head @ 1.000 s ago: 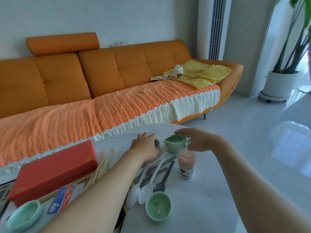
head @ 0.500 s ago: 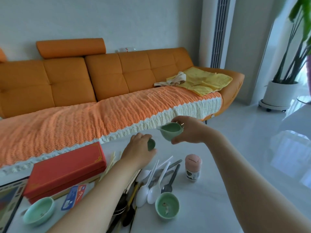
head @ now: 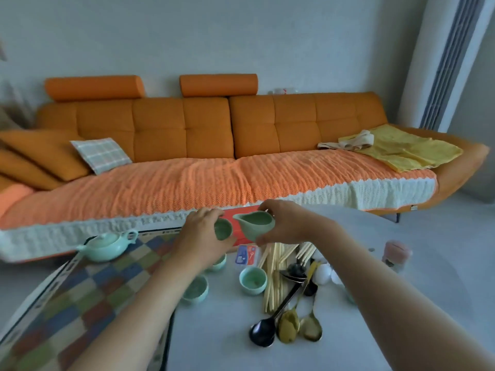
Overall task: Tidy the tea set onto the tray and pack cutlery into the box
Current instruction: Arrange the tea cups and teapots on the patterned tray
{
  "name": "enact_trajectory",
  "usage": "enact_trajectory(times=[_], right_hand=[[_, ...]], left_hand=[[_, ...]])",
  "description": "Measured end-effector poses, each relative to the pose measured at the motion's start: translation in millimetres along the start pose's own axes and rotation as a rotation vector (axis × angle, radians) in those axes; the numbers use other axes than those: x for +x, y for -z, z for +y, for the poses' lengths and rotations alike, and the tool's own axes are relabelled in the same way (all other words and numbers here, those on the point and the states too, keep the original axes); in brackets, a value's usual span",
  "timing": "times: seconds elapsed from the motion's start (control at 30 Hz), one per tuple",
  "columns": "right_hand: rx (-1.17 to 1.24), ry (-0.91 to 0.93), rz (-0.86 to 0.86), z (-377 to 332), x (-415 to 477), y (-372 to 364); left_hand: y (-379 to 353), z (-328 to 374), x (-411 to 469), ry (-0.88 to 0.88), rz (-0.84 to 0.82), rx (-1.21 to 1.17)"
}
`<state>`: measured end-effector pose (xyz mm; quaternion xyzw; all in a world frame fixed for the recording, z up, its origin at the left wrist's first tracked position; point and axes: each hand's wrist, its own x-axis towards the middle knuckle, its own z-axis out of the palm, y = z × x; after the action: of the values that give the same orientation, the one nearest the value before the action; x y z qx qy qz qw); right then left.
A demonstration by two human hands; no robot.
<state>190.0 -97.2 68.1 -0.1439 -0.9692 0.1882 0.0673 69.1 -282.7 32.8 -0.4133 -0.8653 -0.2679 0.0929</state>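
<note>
- Left hand (head: 199, 232): raised above the table, fingers curled round a small green teacup (head: 222, 229) whose mouth tilts toward the camera.
- Right hand (head: 286, 223): raised beside the left, thumb and fingers clamped on a green pouring pitcher (head: 254, 226), spout pointing left; cup and pitcher sit just beside each other, and contact between them cannot be judged.
- Tray (head: 88, 287): a flat board with a multicoloured chequered face and a pale border, on the left of the white table (head: 401, 303); a pale green teapot (head: 105, 245) stands at its far edge.
- Loose teacups: one (head: 253, 280) on the table right of the tray, one (head: 195, 289) near the tray's right edge, a third (head: 218, 262) partly hidden under the left wrist.
- Cutlery: a spread of wooden chopsticks (head: 273, 274), a black spoon (head: 263, 333) and two gold spoons (head: 289, 328), with white spoons (head: 322, 273) behind.
- Red box (head: 242, 231): mostly hidden behind both hands.
- Pink-lidded jar (head: 396, 254): blurred, at the table's right.
- Background: orange sofa (head: 209, 124).
</note>
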Motion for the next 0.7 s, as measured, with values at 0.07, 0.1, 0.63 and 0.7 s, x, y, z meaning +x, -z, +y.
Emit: enact_trajectory(times=[0.07, 0.1, 0.63, 0.7], right_hand=[[-0.030, 0.055, -0.029, -37, 11, -17], [-0.049, 0.080, -0.037, -55, 18, -25], [-0.471, 0.164, -0.183, -186, 120, -152], [-0.477, 0.155, -0.193, -185, 132, -160]], left_hand=[[18, -34, -22, 0.078, -0.029, -0.010], [26, -49, -33, 0.114, -0.046, -0.017], [50, -198, -100, 0.284, -0.124, -0.038], [46, -206, -94, 0.302, -0.139, -0.022]])
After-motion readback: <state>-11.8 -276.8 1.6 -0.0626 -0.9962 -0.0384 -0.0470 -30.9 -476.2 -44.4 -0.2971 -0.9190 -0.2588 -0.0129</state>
